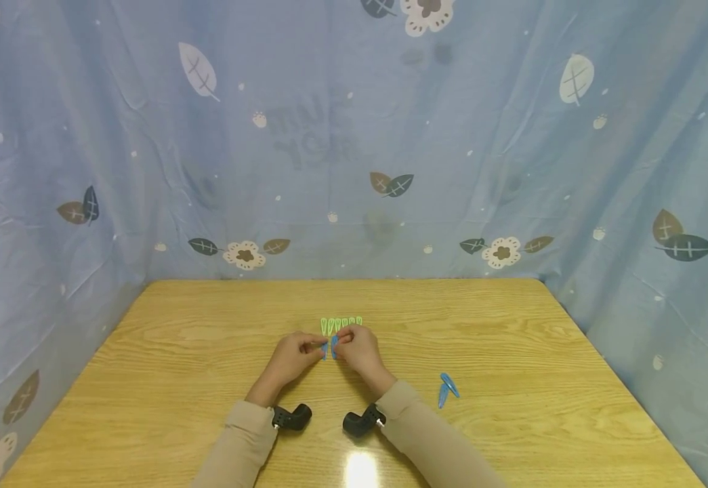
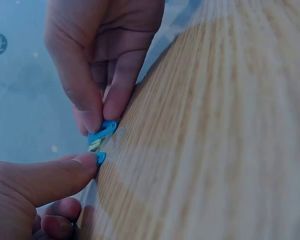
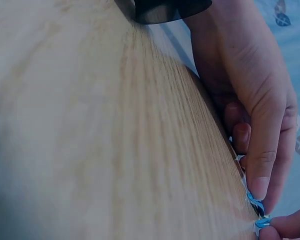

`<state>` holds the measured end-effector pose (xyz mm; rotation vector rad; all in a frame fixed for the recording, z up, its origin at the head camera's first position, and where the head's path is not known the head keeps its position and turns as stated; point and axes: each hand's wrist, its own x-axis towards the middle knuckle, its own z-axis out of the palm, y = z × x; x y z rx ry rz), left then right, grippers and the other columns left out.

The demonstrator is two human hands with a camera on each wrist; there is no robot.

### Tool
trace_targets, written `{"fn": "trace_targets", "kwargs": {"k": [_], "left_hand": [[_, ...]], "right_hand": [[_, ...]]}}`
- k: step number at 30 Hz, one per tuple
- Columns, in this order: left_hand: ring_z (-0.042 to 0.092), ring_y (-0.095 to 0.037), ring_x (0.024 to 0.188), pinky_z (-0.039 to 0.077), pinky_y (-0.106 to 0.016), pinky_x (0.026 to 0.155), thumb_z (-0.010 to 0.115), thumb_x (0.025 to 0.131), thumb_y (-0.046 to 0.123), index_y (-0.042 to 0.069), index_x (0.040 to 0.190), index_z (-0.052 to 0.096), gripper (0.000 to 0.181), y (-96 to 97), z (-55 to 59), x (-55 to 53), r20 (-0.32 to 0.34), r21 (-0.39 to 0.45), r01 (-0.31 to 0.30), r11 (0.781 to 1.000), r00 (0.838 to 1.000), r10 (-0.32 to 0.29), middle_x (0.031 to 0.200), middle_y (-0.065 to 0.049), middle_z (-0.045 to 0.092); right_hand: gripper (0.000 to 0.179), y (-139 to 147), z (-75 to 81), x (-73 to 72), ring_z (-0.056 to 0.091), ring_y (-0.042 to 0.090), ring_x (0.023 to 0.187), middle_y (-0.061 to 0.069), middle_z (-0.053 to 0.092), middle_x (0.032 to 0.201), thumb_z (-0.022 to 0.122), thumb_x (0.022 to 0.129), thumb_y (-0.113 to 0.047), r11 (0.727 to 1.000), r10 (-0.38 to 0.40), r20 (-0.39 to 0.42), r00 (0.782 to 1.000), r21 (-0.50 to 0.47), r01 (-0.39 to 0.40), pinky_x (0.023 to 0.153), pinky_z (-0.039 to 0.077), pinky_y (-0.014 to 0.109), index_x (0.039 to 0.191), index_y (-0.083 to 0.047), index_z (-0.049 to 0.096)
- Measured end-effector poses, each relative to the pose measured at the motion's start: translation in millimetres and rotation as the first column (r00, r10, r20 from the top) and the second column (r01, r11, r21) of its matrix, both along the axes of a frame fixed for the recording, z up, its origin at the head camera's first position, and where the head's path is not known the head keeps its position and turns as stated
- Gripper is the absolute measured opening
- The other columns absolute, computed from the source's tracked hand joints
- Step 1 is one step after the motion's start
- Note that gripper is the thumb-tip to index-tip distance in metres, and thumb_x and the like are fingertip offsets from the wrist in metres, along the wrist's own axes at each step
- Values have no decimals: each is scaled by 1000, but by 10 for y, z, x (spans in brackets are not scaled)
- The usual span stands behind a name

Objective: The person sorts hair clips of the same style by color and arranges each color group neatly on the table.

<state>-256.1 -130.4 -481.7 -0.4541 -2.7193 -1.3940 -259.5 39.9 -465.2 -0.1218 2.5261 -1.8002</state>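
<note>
Two blue snap hair clips stand side by side near the middle of the table. My left hand pinches the left blue hair clip between thumb and fingers. Close beside it, my right hand has thumb and fingertips on the other blue hair clip. In the left wrist view that clip shows under the right fingertips, and the left thumb covers part of its neighbour. Just beyond the hands lies a row of several light green hair clips, partly covered by the right hand.
Two more blue hair clips lie crossed on the wooden table to the right. A black wrist camera sits on the left wrist and another on the right. A patterned blue curtain surrounds the table's back and sides.
</note>
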Motion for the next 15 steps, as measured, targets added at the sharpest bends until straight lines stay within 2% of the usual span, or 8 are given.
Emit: {"fn": "trace_targets", "kwargs": {"k": [9, 15], "left_hand": [[45, -15, 66, 39, -28, 58, 71, 86, 9, 10, 107, 74, 21, 3, 21, 16, 11, 9, 4, 1000, 1000, -4, 77, 0, 53], [45, -15, 68, 39, -28, 60, 72, 85, 10, 9, 107, 74, 21, 2, 27, 25, 16, 9, 5, 1000, 1000, -5, 78, 0, 53]], "right_hand": [[12, -18, 61, 9, 58, 16, 58, 7, 60, 71, 63, 75, 8, 993, 11, -61, 998, 122, -4, 52, 50, 25, 87, 6, 64], [12, -43, 77, -2, 55, 16, 60, 7, 60, 72, 65, 76, 7, 985, -9, -41, 999, 174, 16, 52, 47, 26, 88, 6, 66]]}}
